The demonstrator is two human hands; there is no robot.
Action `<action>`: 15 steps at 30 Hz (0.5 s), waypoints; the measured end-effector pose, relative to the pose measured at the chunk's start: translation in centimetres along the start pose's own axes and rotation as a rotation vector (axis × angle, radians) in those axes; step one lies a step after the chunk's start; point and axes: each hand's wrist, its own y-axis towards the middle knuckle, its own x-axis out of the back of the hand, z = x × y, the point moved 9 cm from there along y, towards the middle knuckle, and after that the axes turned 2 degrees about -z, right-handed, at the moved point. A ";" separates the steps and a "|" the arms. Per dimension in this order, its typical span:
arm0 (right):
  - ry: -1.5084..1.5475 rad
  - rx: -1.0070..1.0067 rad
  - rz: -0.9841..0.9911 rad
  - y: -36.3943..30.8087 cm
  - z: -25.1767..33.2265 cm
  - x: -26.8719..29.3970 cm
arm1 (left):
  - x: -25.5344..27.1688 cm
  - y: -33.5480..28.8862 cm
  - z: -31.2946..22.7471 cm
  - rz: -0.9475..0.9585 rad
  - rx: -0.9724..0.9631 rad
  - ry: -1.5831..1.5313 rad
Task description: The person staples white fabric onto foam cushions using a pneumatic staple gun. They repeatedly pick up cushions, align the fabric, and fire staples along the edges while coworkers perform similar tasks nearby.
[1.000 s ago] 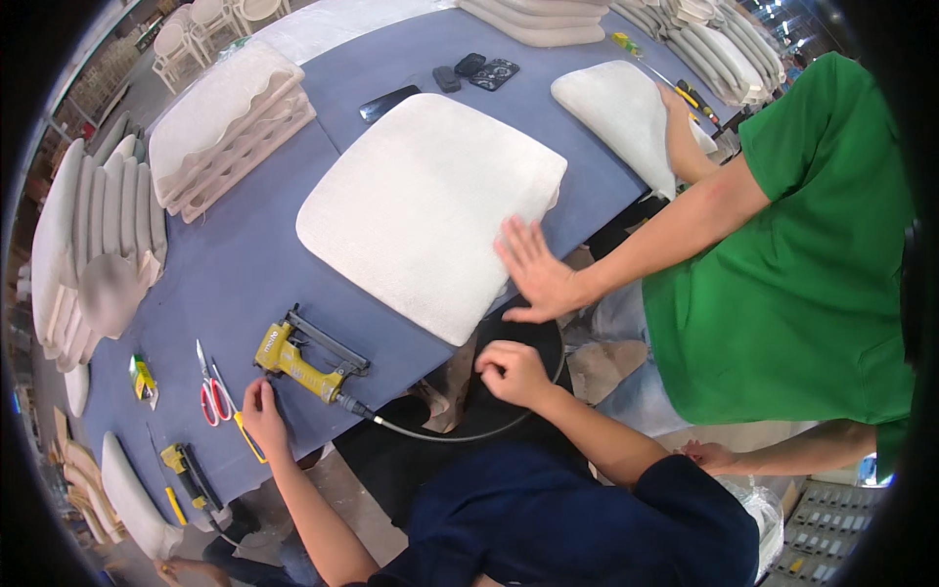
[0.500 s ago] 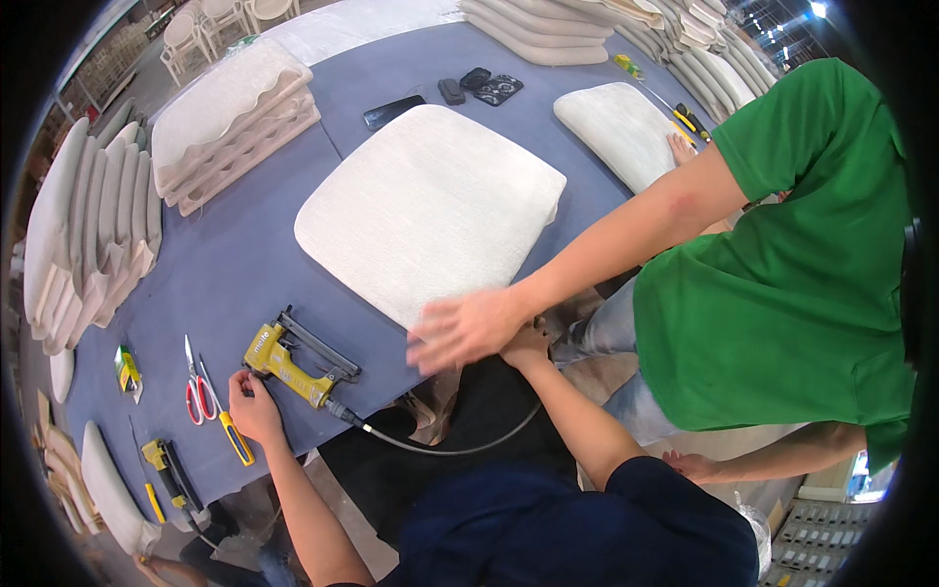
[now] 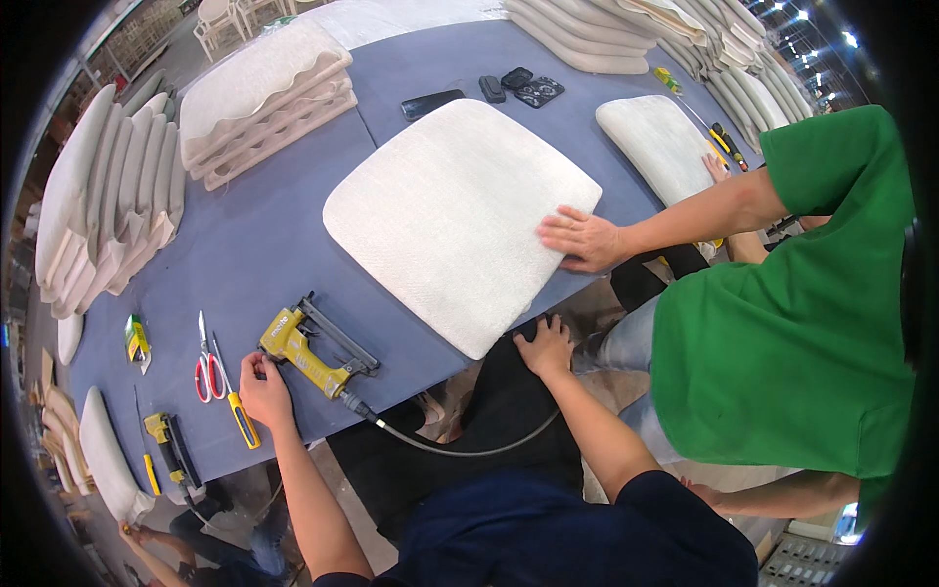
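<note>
My left hand [image 3: 265, 391] rests on the table edge, fingers loosely curled with a gap between thumb and fingers, beside the rear of a yellow-green pneumatic staple gun [image 3: 311, 354]. I see nothing in it. The staple gun lies on its side, its air hose [image 3: 460, 451] running across my lap. My right hand [image 3: 547, 349] lies with fingers spread on my black-clothed leg, just below the table edge. A pale fabric-covered seat cushion [image 3: 455, 215] lies flat in front of me. On its right edge rests the hand [image 3: 584, 239] of a co-worker in a green shirt.
Red-handled scissors [image 3: 207, 377] and a yellow-handled screwdriver [image 3: 244, 421] lie left of my hand. Stacked cushions [image 3: 264, 98] stand at far left. A phone [image 3: 431, 104] lies behind the cushion. Another cushion [image 3: 653, 147] is at right; a second stapler [image 3: 172, 458] lies at near left.
The co-worker's hand has moved from the cushion's near corner to its right edge. My right hand, partly covered before by that arm, now shows fully. The whole view has shifted slightly.
</note>
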 end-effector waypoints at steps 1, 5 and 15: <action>-0.001 -0.002 0.003 0.2 0.0 -0.2 | -0.1 0.1 0.1 -0.001 0.001 0.002; 0.036 -0.003 -0.014 0.6 -0.1 -0.3 | 0.0 0.0 -0.4 -0.011 -0.025 0.003; 0.034 -0.016 0.034 0.5 -0.2 0.1 | 0.0 0.0 -0.4 -0.008 -0.026 -0.022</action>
